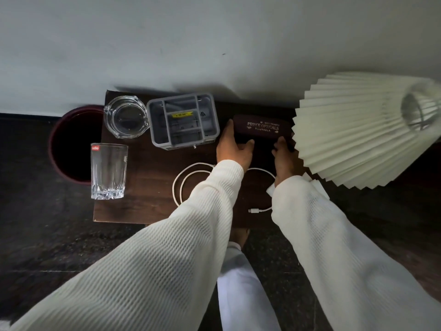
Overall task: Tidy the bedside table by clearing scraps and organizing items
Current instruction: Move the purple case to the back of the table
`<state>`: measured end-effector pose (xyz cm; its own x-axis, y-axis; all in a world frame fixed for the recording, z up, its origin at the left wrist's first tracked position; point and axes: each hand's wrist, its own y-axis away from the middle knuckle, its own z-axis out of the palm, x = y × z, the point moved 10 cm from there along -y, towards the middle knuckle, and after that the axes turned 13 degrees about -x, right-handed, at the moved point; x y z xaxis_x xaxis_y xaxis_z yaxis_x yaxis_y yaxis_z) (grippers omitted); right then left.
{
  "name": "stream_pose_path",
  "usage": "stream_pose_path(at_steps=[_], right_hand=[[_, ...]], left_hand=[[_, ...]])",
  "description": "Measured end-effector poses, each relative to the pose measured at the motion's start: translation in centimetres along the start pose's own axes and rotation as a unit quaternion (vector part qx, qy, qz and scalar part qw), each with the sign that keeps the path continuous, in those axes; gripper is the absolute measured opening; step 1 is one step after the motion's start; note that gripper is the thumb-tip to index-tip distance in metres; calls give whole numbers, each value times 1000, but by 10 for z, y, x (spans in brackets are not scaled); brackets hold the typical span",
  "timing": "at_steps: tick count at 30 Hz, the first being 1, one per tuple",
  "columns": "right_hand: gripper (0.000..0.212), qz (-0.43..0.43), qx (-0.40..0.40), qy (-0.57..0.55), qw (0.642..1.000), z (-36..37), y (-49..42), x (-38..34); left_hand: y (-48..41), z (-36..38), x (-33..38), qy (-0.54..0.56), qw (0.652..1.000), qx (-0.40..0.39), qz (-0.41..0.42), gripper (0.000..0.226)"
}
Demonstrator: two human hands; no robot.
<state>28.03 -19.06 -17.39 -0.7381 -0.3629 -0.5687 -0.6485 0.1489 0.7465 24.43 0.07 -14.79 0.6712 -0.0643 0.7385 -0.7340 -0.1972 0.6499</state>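
Observation:
A dark maroon glasses case (261, 127) with gold lettering lies at the back right of the dark wooden bedside table (145, 187). My left hand (232, 145) grips its left end and my right hand (285, 155) grips its right front edge. A white charging cable (188, 177) lies coiled on the table under my forearms, its plug (253, 210) near the front edge. A white paper scrap (270, 189) peeks out beside my right sleeve. A grey compartment organizer (182, 121) stands left of the case.
A glass ashtray (126, 117) sits at the back left, a clear tumbler (108, 170) in front of it. A dark red bin (71, 144) stands on the floor left of the table. A pleated white lampshade (362, 130) overhangs the right side. The wall is directly behind.

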Motion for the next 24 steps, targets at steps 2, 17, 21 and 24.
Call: stream_pose_path(at_steps=[2, 17, 21, 24], right_hand=[[51, 14, -23, 55, 998, 6, -5, -4], [48, -10, -58, 75, 995, 14, -12, -16], [44, -35, -40, 117, 992, 7, -5, -18], [36, -36, -17, 113, 993, 1, 8, -14]], left_hand=[[-6, -3, -1, -9, 1000, 2, -5, 78], [-26, 1, -3, -4, 1000, 3, 2, 87], [-16, 3, -5, -17, 1000, 0, 7, 89], [4, 1, -2, -49, 998, 18, 33, 82]])
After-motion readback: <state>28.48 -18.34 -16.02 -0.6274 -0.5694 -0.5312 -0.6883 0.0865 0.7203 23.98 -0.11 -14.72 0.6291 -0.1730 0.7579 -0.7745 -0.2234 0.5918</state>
